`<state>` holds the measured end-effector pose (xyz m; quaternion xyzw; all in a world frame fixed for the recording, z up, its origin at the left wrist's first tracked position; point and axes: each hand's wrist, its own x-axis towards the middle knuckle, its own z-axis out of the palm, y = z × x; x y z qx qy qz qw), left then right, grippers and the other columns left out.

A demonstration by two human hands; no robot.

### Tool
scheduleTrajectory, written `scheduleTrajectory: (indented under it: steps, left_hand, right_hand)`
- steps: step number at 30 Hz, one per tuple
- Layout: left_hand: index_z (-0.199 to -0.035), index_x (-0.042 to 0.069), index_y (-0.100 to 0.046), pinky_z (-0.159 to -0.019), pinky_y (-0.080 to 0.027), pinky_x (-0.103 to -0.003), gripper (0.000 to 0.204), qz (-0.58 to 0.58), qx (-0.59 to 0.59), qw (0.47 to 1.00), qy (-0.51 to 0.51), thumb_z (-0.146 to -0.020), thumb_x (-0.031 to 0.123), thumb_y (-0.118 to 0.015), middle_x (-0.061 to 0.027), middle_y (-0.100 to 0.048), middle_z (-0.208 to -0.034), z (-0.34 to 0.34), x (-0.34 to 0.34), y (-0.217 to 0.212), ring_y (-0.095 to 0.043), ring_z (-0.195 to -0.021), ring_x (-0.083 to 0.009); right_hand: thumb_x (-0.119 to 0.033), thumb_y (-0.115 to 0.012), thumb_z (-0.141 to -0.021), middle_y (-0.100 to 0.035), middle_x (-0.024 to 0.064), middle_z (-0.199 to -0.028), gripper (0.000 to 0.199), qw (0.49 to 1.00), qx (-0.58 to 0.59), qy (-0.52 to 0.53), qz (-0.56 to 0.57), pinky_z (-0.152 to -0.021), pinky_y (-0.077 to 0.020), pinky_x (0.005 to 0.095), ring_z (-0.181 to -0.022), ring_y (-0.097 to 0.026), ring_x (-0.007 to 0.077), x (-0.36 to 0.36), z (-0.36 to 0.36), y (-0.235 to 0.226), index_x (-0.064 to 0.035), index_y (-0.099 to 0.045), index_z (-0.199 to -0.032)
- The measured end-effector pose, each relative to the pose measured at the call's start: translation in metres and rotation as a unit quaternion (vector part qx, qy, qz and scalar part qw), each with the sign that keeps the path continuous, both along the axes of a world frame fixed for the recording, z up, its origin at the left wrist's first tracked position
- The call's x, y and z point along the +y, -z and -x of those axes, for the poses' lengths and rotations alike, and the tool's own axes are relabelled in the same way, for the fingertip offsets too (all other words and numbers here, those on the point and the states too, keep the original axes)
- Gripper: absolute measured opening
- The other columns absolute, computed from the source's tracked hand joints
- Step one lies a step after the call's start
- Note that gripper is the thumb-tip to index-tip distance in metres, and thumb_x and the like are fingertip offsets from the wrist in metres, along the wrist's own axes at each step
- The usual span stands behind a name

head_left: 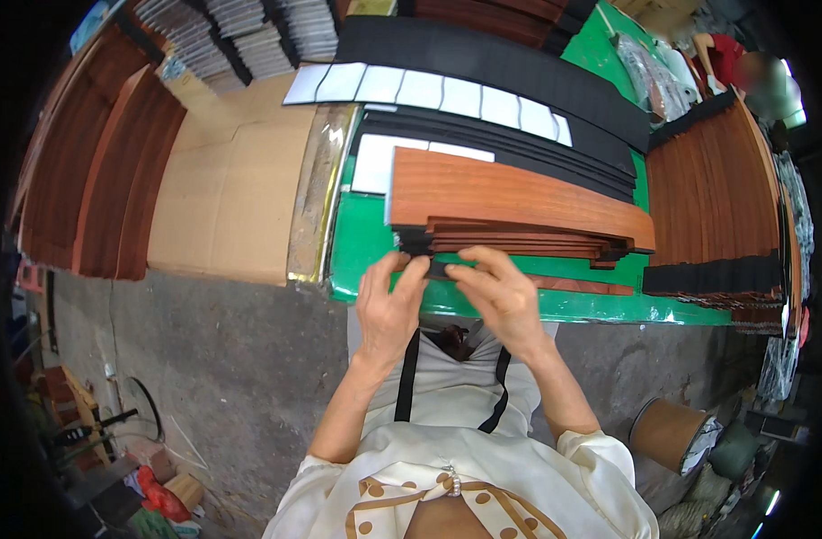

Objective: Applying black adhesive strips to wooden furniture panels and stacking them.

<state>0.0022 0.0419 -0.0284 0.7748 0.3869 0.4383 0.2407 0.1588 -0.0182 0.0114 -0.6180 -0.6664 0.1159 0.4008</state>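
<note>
At the front edge of the green table (353, 235), my left hand (388, 305) and my right hand (501, 296) face each other with bent fingers. Between their fingertips is a small black piece (438, 270), pinched at both ends; its exact kind is too small to tell. Just beyond it lies a stack of reddish-brown wood-grain strips (519, 193), the top one wide and slightly askew. Black ends of the lower strips show close to my left fingertips. A narrow wood-grain strip (582, 286) extends to the right of my right fingers.
Behind the stack are black sheets (483, 63) and a row of white rectangles (420, 88). Wood-grain strips are piled at the right (707, 189) and left (106, 180). A cardboard sheet (231, 189) adjoins the table. A person in red (724, 58) is at the far right.
</note>
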Motion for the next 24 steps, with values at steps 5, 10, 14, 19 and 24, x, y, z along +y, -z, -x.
scheduleTrajectory:
  steps: [5, 10, 14, 19, 24]
  left_hand:
    - [-0.103, 0.009, -0.065, -0.073, -0.046, -0.039, 0.036, -0.150, 0.084, 0.985, 0.008, -0.068, 0.001, -0.067, -0.0125, -0.058, -0.103, -0.001, 0.000, 0.004, -0.058, -0.092, -0.0303]
    - [-0.102, 0.006, -0.064, -0.072, -0.045, -0.040, 0.033, -0.189, 0.117, 0.975, 0.022, -0.069, 0.000, -0.067, -0.0125, -0.058, -0.105, -0.004, 0.000, -0.004, -0.058, -0.093, -0.0314]
    - [-0.099, 0.004, -0.062, -0.072, -0.045, -0.041, 0.031, -0.191, 0.136, 0.971, 0.049, -0.069, -0.001, -0.066, -0.0122, -0.059, -0.107, -0.006, 0.001, -0.004, -0.057, -0.093, -0.0316]
    - [-0.099, 0.004, -0.063, -0.074, -0.046, -0.041, 0.032, -0.182, 0.166, 0.967, 0.061, -0.068, -0.004, -0.064, -0.0135, -0.059, -0.106, -0.004, 0.005, -0.012, -0.057, -0.090, -0.0332]
    - [-0.100, 0.007, -0.067, -0.072, -0.048, -0.040, 0.035, -0.196, 0.195, 0.958, 0.076, -0.067, -0.002, -0.065, -0.0129, -0.056, -0.105, -0.007, 0.012, -0.012, -0.057, -0.086, -0.0334]
  right_hand:
    - [0.005, -0.065, -0.070, -0.062, 0.0130, -0.098, 0.032, 0.999, -0.016, 0.002, -0.051, -0.070, -0.0522, 0.0341, -0.084, -0.061, 0.0278, 0.002, 0.005, 0.009, -0.0029, -0.066, -0.101]
    - [0.004, -0.062, -0.073, -0.060, 0.0106, -0.100, 0.030, 0.997, 0.066, -0.016, -0.041, -0.069, -0.0508, 0.0350, -0.085, -0.060, 0.0289, 0.002, -0.002, 0.012, -0.0049, -0.064, -0.101]
    - [-0.002, -0.062, -0.081, -0.059, 0.0103, -0.105, 0.022, 0.964, 0.198, -0.161, 0.079, -0.075, -0.0503, 0.0335, -0.092, -0.060, 0.0280, -0.012, -0.032, -0.027, -0.0033, -0.063, -0.103]
    - [-0.006, -0.067, -0.080, -0.067, 0.0130, -0.095, 0.016, 0.933, 0.222, -0.280, 0.037, -0.074, -0.0539, 0.0315, -0.086, -0.066, 0.0233, -0.022, -0.123, -0.099, -0.0005, -0.070, -0.095]
    - [-0.007, -0.058, -0.086, -0.066, 0.0094, -0.088, 0.016, 0.979, 0.131, 0.032, 0.151, -0.073, -0.0488, 0.0271, -0.083, -0.063, 0.0166, 0.026, -0.202, -0.103, 0.0012, -0.066, -0.097]
